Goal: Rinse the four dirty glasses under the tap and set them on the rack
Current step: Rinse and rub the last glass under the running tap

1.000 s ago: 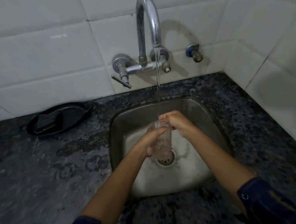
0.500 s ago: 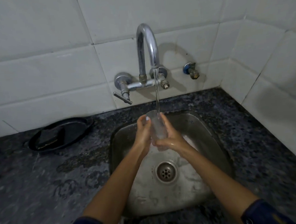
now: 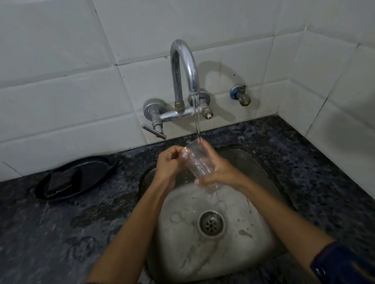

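So the clear drinking glass (image 3: 200, 163) is up above the scuffed steel sink (image 3: 258, 168), tilted with its mouth toward the upper left, right under the stream of water (image 3: 196, 117) coming off the curved chrome tap (image 3: 183, 71) on the white tiled wall (image 3: 67, 61). The stream lands at the glass's upper end. The right hand (image 3: 222, 171) is wrapped around the lower half of the glass, fingers curled under it – water spills off near the base into the sink. The left hand (image 3: 169, 165) is curled against the glass near its rim, thumb with a pale painted nail pressed on the side. Below them is the round drain (image 3: 211, 223). Off to the left on the dark speckled stone counter (image 3: 56, 237) sits a black oval tray (image 3: 91, 169) with a dark scrub pad (image 3: 61, 181) lying in it.
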